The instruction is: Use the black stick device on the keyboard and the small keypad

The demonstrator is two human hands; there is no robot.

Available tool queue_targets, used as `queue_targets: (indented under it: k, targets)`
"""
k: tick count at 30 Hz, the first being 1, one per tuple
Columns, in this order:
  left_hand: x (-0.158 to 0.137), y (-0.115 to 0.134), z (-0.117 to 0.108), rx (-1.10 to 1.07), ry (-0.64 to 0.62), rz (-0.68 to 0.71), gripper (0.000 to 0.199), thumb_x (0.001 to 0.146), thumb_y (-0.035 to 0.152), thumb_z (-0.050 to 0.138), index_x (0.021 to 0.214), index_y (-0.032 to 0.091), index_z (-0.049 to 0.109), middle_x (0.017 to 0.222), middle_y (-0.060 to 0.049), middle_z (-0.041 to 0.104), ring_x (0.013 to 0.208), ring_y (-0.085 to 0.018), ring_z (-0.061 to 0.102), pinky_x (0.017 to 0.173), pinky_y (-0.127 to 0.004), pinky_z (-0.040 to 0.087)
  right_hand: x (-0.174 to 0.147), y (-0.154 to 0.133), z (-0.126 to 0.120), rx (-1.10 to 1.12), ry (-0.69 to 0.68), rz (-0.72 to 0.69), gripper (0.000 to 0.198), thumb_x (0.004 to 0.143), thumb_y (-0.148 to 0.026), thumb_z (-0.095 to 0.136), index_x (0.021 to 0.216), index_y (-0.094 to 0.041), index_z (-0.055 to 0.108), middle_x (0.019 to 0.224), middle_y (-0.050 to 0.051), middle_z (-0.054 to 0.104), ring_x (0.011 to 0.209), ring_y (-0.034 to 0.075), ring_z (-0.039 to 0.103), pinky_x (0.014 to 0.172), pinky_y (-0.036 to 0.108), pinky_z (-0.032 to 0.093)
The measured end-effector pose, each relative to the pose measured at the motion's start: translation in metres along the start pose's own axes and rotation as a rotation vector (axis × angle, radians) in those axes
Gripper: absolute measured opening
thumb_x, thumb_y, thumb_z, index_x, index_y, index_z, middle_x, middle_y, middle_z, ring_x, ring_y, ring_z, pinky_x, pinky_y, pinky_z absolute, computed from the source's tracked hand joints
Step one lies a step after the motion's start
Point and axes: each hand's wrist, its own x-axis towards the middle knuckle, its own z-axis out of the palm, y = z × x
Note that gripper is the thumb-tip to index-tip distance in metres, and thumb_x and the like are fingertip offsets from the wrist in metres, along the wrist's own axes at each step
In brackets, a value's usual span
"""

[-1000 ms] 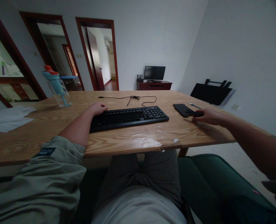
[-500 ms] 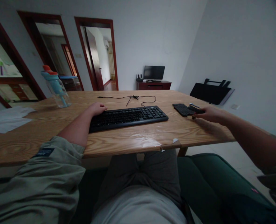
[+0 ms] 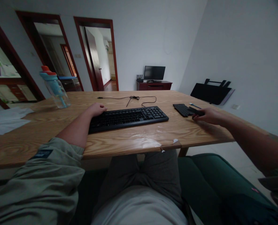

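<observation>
A black computer keyboard (image 3: 129,118) lies at a slight slant on the wooden table before me. My left hand (image 3: 97,109) is closed at its far left corner, fingers curled over the edge and partly hidden. To the right of the keyboard lies a flat black slab of loose keys (image 3: 182,110). Over its right end, my right hand (image 3: 209,116) pinches a dark, elongated piece (image 3: 196,111) whose kind I cannot make out. A thin, pale blue-and-white stick (image 3: 194,105) lies just behind that hand.
The keyboard's black cable (image 3: 134,97) lies coiled behind it on the table (image 3: 127,140). A clear bottle with a blue and orange lid (image 3: 55,87) stands at the left, with white tissue (image 3: 9,118) nearby. Peeling tape (image 3: 174,142) marks the front edge. A green seat (image 3: 207,181) is below.
My right hand, with the dark piece, has shifted and turned slightly near the slab of keys. My left hand stays at the keyboard's corner. The view has drifted a little.
</observation>
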Motion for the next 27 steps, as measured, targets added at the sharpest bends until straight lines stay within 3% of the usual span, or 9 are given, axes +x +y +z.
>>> queue_targets:
  k: [3,9,15,22,27]
  targets:
    - [0.000,0.000,0.000,0.012,0.001,0.005,0.035,0.078,0.046,0.055,0.085,0.020,0.078,0.091,-0.010,0.076,0.087,-0.028,0.068,0.078,-0.034,0.050,-0.001,-0.004,-0.001,0.045,-0.104,0.057,0.026,0.080,-0.036,0.069,0.099,-0.018,0.075,0.085,0.011,0.072,0.076,0.026,0.063,0.070,0.037,0.045]
    - [0.000,0.001,-0.001,0.042,-0.014,0.007,0.039,0.083,0.044,0.052,0.095,0.018,0.078,0.100,-0.010,0.076,0.091,-0.026,0.069,0.077,-0.031,0.049,-0.003,-0.005,0.000,0.038,-0.083,0.037,0.026,0.080,-0.034,0.068,0.098,-0.017,0.073,0.087,0.014,0.071,0.076,0.026,0.062,0.068,0.037,0.041]
    - [-0.002,0.004,-0.002,0.056,-0.034,-0.023,0.037,0.086,0.043,0.052,0.096,0.019,0.078,0.099,-0.008,0.077,0.091,-0.024,0.069,0.076,-0.028,0.049,0.004,-0.005,0.008,-0.036,-0.034,0.108,0.028,0.082,-0.039,0.067,0.096,-0.016,0.073,0.084,0.010,0.070,0.075,0.024,0.062,0.065,0.034,0.041]
    - [-0.004,0.005,-0.003,0.028,-0.018,-0.014,0.035,0.083,0.040,0.056,0.095,0.017,0.079,0.097,-0.010,0.077,0.090,-0.025,0.069,0.078,-0.029,0.049,0.003,-0.006,0.009,-0.083,-0.030,0.125,0.036,0.085,-0.045,0.063,0.105,-0.016,0.072,0.082,0.010,0.070,0.071,0.023,0.060,0.062,0.034,0.040]
    - [-0.003,0.005,-0.003,0.056,-0.037,-0.005,0.038,0.086,0.042,0.051,0.095,0.017,0.078,0.099,-0.011,0.076,0.092,-0.026,0.068,0.078,-0.031,0.050,0.001,-0.001,0.009,-0.023,-0.032,0.083,0.038,0.080,-0.037,0.067,0.112,-0.016,0.072,0.087,0.010,0.071,0.071,0.021,0.060,0.063,0.033,0.041]
